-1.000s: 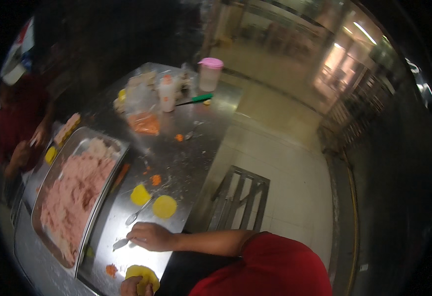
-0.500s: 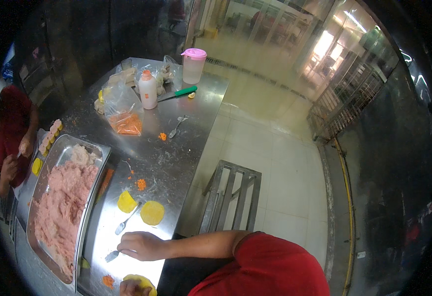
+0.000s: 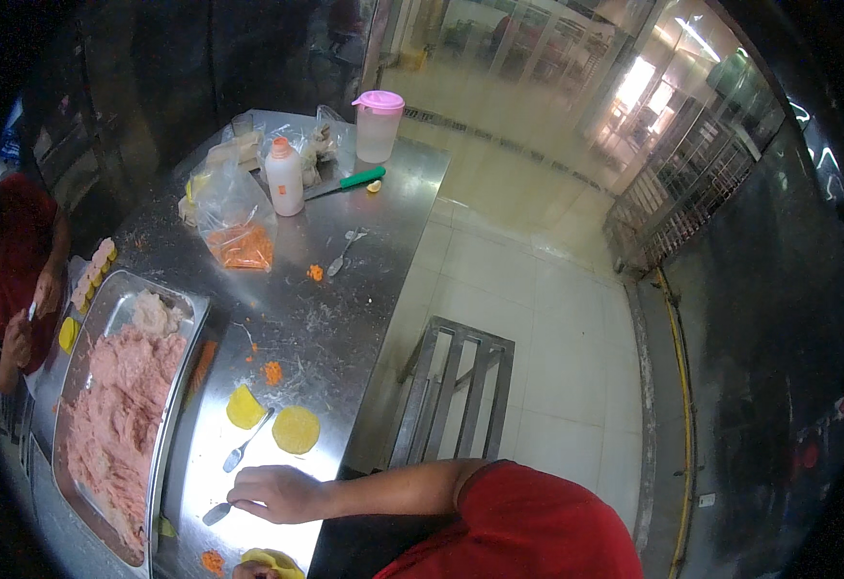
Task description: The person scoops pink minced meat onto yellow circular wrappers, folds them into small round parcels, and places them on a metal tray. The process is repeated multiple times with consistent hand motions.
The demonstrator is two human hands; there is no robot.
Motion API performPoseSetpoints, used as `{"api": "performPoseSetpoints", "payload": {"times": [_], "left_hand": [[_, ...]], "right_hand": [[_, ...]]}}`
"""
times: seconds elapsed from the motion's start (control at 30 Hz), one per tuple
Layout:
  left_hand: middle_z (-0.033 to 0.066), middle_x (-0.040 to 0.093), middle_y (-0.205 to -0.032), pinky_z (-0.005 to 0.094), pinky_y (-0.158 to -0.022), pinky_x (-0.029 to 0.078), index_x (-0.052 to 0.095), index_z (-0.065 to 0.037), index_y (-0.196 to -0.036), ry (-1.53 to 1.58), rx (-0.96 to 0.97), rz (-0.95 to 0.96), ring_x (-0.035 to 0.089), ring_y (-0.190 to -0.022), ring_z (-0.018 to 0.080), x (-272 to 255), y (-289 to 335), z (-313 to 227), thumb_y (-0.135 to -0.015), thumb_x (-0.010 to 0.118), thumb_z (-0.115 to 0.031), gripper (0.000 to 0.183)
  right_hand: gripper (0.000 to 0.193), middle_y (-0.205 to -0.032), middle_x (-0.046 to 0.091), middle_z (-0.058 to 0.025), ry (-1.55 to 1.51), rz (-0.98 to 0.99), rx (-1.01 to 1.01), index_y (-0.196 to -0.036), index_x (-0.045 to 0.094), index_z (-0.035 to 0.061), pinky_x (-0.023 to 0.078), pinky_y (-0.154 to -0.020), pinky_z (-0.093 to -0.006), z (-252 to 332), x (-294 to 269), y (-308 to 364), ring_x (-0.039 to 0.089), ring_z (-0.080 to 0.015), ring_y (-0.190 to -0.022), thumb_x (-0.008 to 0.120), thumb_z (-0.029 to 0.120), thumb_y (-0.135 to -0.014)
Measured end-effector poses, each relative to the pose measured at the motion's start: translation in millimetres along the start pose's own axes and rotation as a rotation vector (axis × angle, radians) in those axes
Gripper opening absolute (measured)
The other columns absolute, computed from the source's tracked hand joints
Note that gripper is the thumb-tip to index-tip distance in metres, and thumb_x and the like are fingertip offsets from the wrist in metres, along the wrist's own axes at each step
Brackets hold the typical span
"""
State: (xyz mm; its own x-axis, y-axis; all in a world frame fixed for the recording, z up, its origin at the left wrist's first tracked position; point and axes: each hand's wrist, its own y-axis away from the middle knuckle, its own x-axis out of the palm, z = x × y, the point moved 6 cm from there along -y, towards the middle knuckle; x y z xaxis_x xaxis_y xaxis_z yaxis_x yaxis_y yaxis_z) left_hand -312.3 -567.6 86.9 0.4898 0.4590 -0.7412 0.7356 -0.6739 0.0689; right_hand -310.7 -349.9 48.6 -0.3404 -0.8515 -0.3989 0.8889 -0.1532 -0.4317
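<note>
My right hand (image 3: pixel 282 494) is closed around a small metal spreader, its flat blade (image 3: pixel 216 513) pointing left over the steel table. At the lower edge, my left hand (image 3: pixel 253 571) holds a yellow round wrapper (image 3: pixel 277 558); most of that hand is cut off. Beside it lies a small heap of chopped orange bits (image 3: pixel 213 562). Beyond my right hand are two flat yellow wrappers (image 3: pixel 296 429) (image 3: pixel 245 407) and a second spreader (image 3: pixel 235 456). To the left, a deep steel tray (image 3: pixel 157 425) holds pink minced filling (image 3: pixel 123 415).
A bag of orange shreds (image 3: pixel 244 246), a white bottle (image 3: pixel 284 179), a green-handled knife (image 3: pixel 359 179) and a pink-lidded jug (image 3: pixel 377 130) stand or lie farther back. Filled yellow cups (image 3: pixel 94 275) line the left. Another person in red (image 3: pixel 22 280) is there. A slatted metal stool (image 3: pixel 456 386) stands right.
The view has shifted slightly. My left hand and its wrapper sit lower, more cut off by the edge. My right hand still grips the spreader, nearly in the same place.
</note>
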Motion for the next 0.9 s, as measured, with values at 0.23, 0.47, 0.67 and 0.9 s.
{"api": "performPoseSetpoints", "payload": {"times": [0.23, 0.47, 0.67, 0.9], "left_hand": [[0.0160, 0.066, -0.129, 0.0404, -0.105, 0.049, 0.059, 0.004, -0.134, 1.078, -0.350, -0.376, 0.063, -0.119, 0.0267, -6.9, 24.8, 53.8, -0.105, 0.062, -0.019, 0.037], [0.0157, 0.062, -0.136, 0.0393, -0.109, 0.049, 0.039, 0.004, -0.153, 2.075, -0.174, -0.178, 0.061, -0.124, 0.0250, 16.8, 14.1, 43.6, -0.103, 0.064, -0.027, 0.064], [0.0107, 0.060, -0.144, 0.0422, -0.114, 0.046, 0.032, -0.008, -0.162, 2.235, 0.004, 0.018, 0.061, -0.126, 0.0255, 28.3, 24.6, 32.7, -0.102, 0.061, -0.026, 0.069], [0.0124, 0.070, -0.128, 0.0387, -0.096, 0.056, 0.062, -0.003, -0.133, 2.199, -0.215, -0.188, 0.067, -0.115, 0.0232, 60.7, 42.1, 70.8, -0.101, 0.062, -0.020, 0.036]], "right_hand": [[0.011, -0.098, 0.066, -0.0098, 0.011, -0.034, -0.028, -0.105, 0.069, 0.0056, 0.055, -0.080, -0.0397, 1.7, -1.9, 0.0, 0.067, -0.0282, -0.090, 0.066, 0.015, -0.099], [0.013, -0.099, 0.064, -0.0107, -0.019, -0.009, 0.042, -0.106, 0.068, 0.0087, 0.055, -0.081, -0.0432, -2.1, 0.1, -0.8, 0.067, -0.0308, -0.095, 0.064, 0.019, -0.099], [0.014, -0.096, 0.066, -0.0121, 0.032, -0.060, 0.032, -0.107, 0.071, 0.0064, 0.056, -0.076, -0.0437, -2.6, -2.2, -0.8, 0.068, -0.0324, -0.087, 0.066, 0.016, -0.099], [0.018, -0.093, 0.070, -0.0134, -0.007, -0.052, 0.035, -0.112, 0.074, -0.0002, 0.055, -0.070, -0.0356, 1.9, -5.9, -2.8, 0.069, -0.0267, -0.080, 0.069, 0.006, -0.096]]}}
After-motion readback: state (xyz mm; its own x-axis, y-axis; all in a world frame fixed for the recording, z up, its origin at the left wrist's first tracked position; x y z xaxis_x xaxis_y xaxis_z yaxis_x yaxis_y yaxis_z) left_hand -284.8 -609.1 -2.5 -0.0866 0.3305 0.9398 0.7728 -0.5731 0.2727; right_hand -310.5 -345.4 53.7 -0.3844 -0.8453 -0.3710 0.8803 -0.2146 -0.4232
